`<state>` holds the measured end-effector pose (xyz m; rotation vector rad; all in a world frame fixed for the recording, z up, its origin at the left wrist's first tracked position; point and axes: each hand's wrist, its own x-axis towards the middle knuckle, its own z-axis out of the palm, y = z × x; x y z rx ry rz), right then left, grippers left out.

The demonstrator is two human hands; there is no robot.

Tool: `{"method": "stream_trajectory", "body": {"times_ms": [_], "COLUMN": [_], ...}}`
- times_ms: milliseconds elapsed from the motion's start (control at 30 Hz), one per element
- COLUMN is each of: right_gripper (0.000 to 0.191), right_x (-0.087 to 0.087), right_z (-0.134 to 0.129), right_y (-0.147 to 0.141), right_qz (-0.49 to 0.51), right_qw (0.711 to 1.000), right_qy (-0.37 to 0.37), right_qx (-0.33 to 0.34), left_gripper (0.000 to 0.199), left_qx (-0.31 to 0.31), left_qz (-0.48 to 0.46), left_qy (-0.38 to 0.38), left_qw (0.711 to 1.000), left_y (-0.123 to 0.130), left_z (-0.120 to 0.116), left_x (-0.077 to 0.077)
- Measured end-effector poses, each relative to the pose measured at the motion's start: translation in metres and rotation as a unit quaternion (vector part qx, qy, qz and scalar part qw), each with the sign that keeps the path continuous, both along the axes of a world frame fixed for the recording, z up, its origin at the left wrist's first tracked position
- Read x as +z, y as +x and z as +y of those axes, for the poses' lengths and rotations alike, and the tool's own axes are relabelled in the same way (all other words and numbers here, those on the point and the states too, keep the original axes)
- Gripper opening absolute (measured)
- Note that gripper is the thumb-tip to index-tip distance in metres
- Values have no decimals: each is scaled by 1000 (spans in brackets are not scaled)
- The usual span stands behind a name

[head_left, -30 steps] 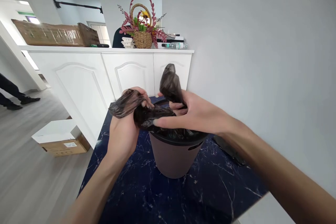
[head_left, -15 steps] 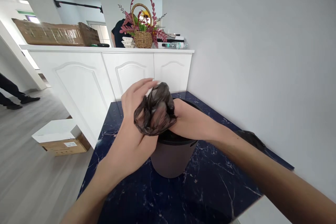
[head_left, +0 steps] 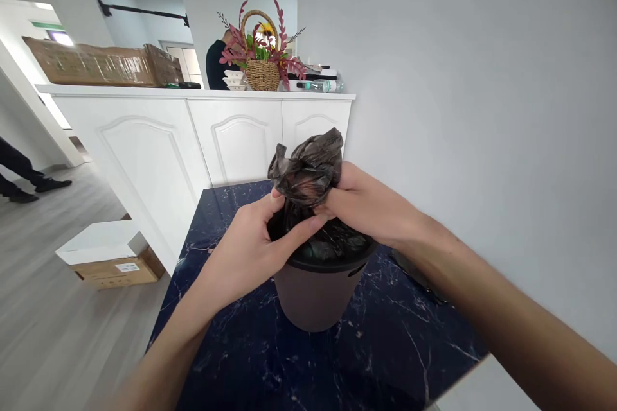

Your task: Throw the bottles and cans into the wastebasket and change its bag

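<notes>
The big blue counter [head_left: 250, 353] held the dark bin [head_left: 315, 302], which stood upright. The black bag [head_left: 315, 164] was inside, its long, bunched top poking up toward one o'clock. The left hand [head_left: 253, 241], at eight o'clock, and right hand [head_left: 371, 202], at four o'clock, pinched its neck, fingers curled narrow.

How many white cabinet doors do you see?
3 white panelled cabinet doors: the wide left door, the middle door and the right door, partly behind the crumpled black plastic bag.
</notes>
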<state>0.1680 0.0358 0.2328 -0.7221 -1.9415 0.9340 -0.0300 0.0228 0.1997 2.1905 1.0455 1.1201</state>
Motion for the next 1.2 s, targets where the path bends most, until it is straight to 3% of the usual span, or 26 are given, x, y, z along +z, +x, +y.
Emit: {"method": "stream_trajectory", "body": {"times_ms": [267, 467, 700, 867, 1033, 1200], "right_gripper": [18, 36, 50, 38, 39, 38], "right_x": [1, -6, -9, -10, -13, -9], "right_z": [1, 8, 6, 5, 8, 26], "right_y": [4, 6, 7, 8, 9, 15], "right_qz": [-15, -3, 93, 218, 270, 322], "right_qw": [998, 998, 991, 960, 944, 925], "right_qy": [59, 42, -92, -175, -192, -195], "right_qx": [-20, -47, 11, 16, -2, -48], "left_gripper": [47, 37, 37, 44, 43, 40], "left_qx": [11, 15, 23, 40, 13, -37], "left_qz": [24, -16, -132, -195, -236, -241], "left_qy": [82, 44, -20, -37, -51, -89], "left_qw": [996, 999, 991, 979, 970, 966], "left_y": [-2, 1, 4, 6, 7, 21], "left_z": [8, 12, 14, 17, 19, 36], "left_x": [-1, -4, -6, -10, -10, 7]}}
